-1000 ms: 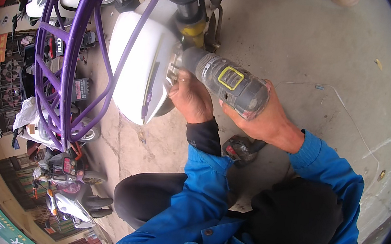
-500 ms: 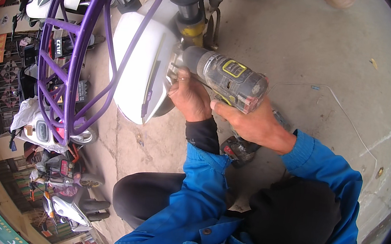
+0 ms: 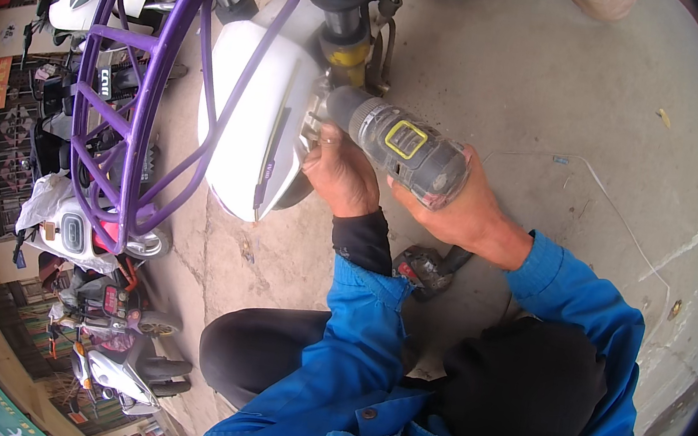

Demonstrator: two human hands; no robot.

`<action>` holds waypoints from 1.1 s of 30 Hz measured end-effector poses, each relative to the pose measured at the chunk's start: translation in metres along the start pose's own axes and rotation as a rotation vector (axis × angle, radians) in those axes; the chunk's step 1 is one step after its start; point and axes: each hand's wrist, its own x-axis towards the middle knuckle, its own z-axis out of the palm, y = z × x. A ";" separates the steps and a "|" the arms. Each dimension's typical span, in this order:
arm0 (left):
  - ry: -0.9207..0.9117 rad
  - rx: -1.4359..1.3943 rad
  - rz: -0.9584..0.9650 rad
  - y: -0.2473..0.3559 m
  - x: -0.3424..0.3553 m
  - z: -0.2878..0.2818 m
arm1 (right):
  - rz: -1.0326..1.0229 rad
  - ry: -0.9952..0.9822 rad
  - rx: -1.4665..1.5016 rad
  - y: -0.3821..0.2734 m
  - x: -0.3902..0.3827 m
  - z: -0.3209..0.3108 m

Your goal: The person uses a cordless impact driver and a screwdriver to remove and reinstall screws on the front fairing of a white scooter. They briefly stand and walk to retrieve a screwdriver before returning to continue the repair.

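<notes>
My right hand (image 3: 466,214) is wrapped round the handle of a dusty grey and black cordless drill (image 3: 411,147). The drill's nose points left at a small metal bracket (image 3: 314,112) on the edge of a white front mudguard (image 3: 247,121). Whether its tip sits on a fastener is hidden. Just below the nose, my left hand (image 3: 344,178) is closed, thumb up, against the bracket; what its fingers pinch is hard to make out. Above the bracket stands a fork leg (image 3: 346,50) with a yellow lower part.
A purple tubular frame (image 3: 140,116) curves over the mudguard's left side. A second power tool (image 3: 423,272) lies on the concrete below my hands. Thin wire (image 3: 619,209) runs along the ground at right. Several parked scooters (image 3: 79,227) line the left.
The drill has rolled and tilted in my right hand, its rear end dropping slightly, while its nose stays at the bracket. The purple frame appears a little farther right. My left hand keeps its place.
</notes>
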 end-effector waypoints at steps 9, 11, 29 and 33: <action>0.021 0.066 -0.003 0.006 -0.004 0.009 | -0.152 -0.063 -0.354 -0.010 0.012 -0.026; 0.033 0.076 -0.002 0.006 -0.004 0.009 | -0.194 -0.065 -0.425 -0.012 0.015 -0.029; 0.064 0.073 0.060 -0.004 0.000 0.005 | -0.288 -0.049 -0.503 -0.012 0.022 -0.035; 0.070 0.132 0.028 -0.003 -0.001 0.001 | -0.337 -0.009 -0.589 -0.004 0.030 -0.029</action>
